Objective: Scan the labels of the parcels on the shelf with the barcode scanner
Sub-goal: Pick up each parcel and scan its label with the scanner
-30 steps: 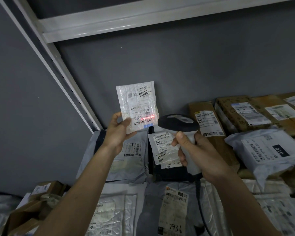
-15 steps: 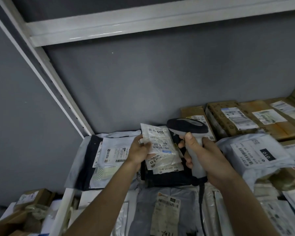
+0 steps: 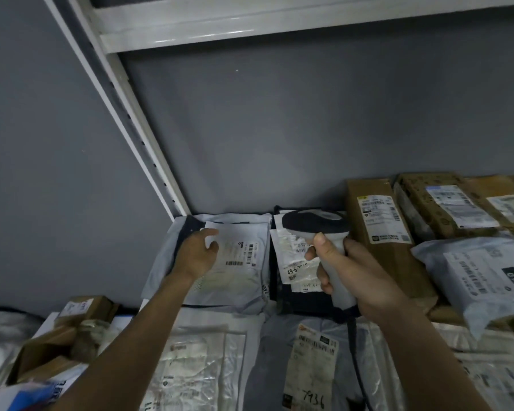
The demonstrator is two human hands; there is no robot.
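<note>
My right hand (image 3: 356, 280) grips the handle of the white barcode scanner (image 3: 315, 223), whose dark head points away from me over the shelf; its cable hangs down below my wrist. The small white labelled parcel (image 3: 291, 250) lies on a dark parcel (image 3: 282, 295) just left of the scanner. My left hand (image 3: 195, 253) rests on a pale grey poly mailer (image 3: 235, 280) at the back left of the shelf, fingers over its far left part, thumb on its white label. No scan line shows.
Brown cardboard boxes (image 3: 377, 221) with labels stand at the back right. A grey bag marked 010 (image 3: 487, 277) lies in front of them. Flat mailers, one marked 7936 (image 3: 309, 369), cover the front. A white shelf upright (image 3: 125, 114) slants at left; small boxes (image 3: 77, 315) sit lower left.
My left hand lowered the small white parcel onto the dark parcel, let it go, and moved left onto the grey mailer. The red scan line is gone. The scanner stayed about in place.
</note>
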